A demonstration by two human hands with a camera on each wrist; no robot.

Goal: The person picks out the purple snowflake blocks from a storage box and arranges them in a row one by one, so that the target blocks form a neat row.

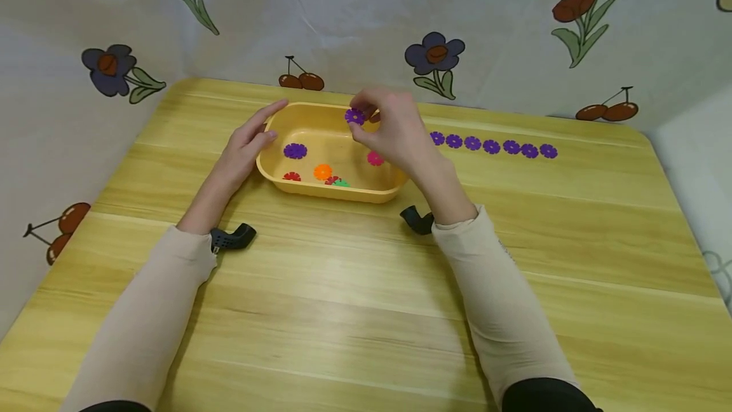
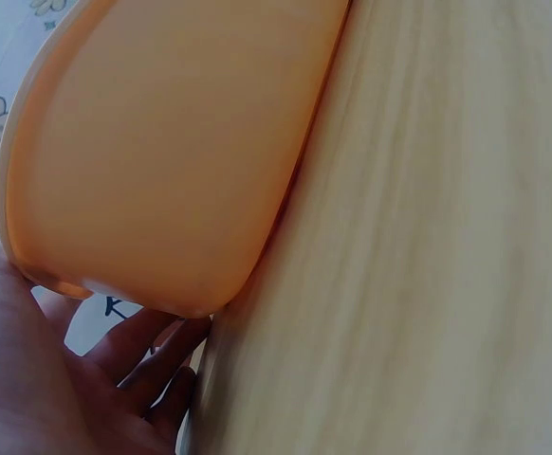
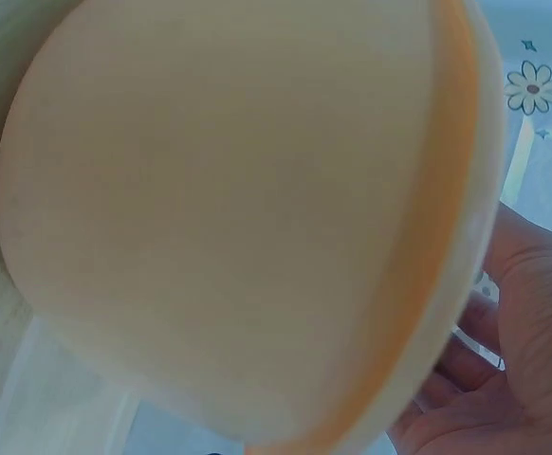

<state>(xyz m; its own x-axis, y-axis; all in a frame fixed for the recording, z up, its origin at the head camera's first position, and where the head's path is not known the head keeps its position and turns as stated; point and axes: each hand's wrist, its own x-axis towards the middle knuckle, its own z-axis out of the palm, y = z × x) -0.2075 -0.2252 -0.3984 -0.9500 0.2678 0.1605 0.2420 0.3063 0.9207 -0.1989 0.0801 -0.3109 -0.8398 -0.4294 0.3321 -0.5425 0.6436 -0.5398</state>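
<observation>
White cloth printed with tulips, blue flowers and cherries hangs behind a pale wood-grain table. Near the table's far edge sits a yellow plastic basin with rounded corners, its long side facing the person, which probably suits two hands working at either end.

At the left end of the basin, the person's left hand grips the wall, thumb at the rim and fingers about the outside, most likely to keep this light-looking container from sliding. Over the far right part of the basin, the right hand pinches a purple plastic flower-shaped disc with a notched edge between thumb and fingertips; a thin, small piece like that seems to call for a fingertip hold.

Inside the basin, a purple cluster of similar notched discs lies toward the left end, overlapping, so I cannot count them. An orange notched disc lies near the front wall, a pink notched disc toward the right end, and red and green notched pieces against the front wall, partly hidden by it.

Right of the basin, seven visible purple discs form a line on the table, spaced apart, perhaps so each can be told singly.
</observation>
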